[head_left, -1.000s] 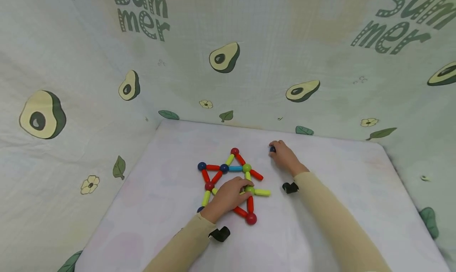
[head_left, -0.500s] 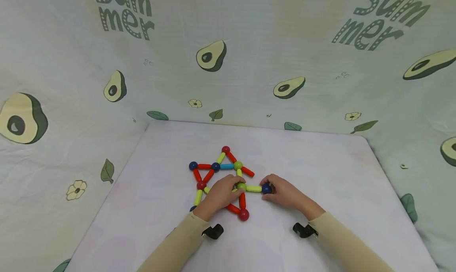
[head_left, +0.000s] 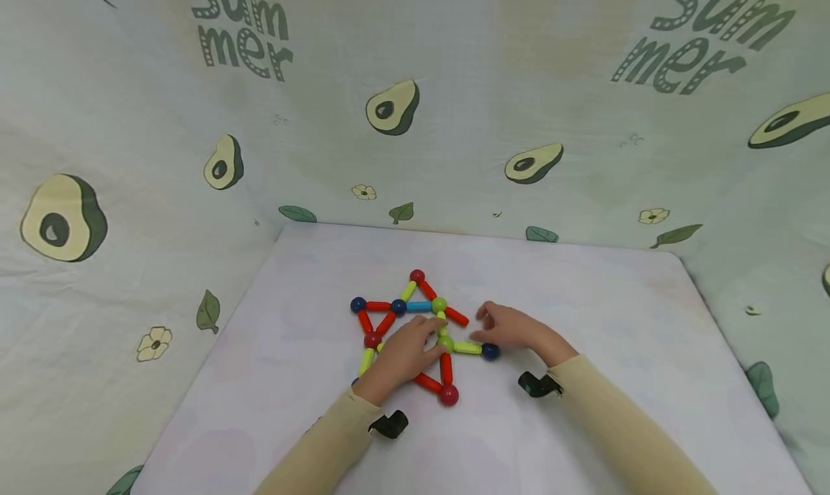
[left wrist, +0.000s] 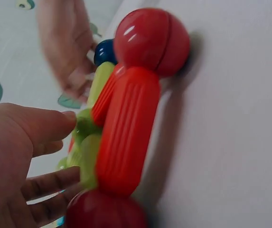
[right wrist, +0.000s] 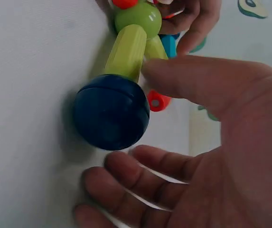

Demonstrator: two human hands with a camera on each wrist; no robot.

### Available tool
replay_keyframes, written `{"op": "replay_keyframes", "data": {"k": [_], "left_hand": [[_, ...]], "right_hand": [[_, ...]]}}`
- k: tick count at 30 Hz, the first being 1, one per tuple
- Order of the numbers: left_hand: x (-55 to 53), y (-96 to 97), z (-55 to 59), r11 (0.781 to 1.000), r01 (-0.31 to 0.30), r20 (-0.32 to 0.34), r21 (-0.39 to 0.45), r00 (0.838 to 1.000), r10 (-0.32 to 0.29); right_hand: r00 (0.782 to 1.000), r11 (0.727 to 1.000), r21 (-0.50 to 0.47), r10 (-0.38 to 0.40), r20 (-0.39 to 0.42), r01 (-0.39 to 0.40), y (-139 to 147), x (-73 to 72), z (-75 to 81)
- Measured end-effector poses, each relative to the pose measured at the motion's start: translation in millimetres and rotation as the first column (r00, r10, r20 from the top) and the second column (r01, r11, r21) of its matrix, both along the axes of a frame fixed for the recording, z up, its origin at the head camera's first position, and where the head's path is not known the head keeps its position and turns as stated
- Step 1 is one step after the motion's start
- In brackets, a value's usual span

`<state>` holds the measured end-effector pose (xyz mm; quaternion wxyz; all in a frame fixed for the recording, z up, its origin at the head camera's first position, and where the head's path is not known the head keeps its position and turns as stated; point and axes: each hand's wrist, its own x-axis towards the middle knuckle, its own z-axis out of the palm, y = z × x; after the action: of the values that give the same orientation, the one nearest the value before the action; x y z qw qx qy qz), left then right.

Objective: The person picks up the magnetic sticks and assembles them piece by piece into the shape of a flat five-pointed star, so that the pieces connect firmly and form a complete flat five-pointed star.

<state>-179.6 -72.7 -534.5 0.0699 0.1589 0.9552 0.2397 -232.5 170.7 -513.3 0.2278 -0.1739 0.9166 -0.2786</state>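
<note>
A flat frame of magnetic sticks and balls lies on the table. My left hand reaches over its middle, thumb and fingers pinching around a light green ball and the short yellow-green stick above it. From that ball another yellow-green stick points right, ending in a dark blue ball. Just beyond the blue ball hovers my right hand, fingers spread and holding nothing; in the right wrist view the blue ball sits apart from the fingers. Part of the frame is hidden under my left hand.
A red stick juts out from the upper green ball with its far end free. Red ball marks the frame's near corner. A printed cloth rises behind the white table.
My right hand brought the blue ball from the upper right to the free end of the yellow-green stick, let go and drew slightly away. My left hand has stayed on the frame.
</note>
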Motion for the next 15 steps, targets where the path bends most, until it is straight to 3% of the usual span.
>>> {"op": "replay_keyframes", "data": {"k": [4, 8, 11, 15], "left_hand": [[-12.7, -0.7, 11.6, 0.998, -0.006, -0.068, -0.068, 0.998, 0.002], [-37.7, 8.0, 19.3, 0.984, 0.075, -0.1, -0.16, 0.991, -0.092], [-54.2, 17.4, 18.0, 0.95, 0.18, -0.1, -0.254, 0.972, -0.211], [-69.2, 28.7, 13.8, 0.906, 0.233, -0.124, -0.353, 0.948, -0.292]], "right_hand": [[0.998, 0.998, 0.068, -0.015, 0.066, 0.01, 18.4, 16.8, 1.8], [0.999, 0.999, -0.012, -0.036, -0.008, 0.035, 24.9, 19.3, -5.0], [0.996, 0.996, -0.07, -0.056, -0.063, 0.052, 24.4, 15.3, -12.2], [0.991, 0.99, -0.121, -0.079, -0.108, 0.066, 22.9, 9.2, -20.6]]}}
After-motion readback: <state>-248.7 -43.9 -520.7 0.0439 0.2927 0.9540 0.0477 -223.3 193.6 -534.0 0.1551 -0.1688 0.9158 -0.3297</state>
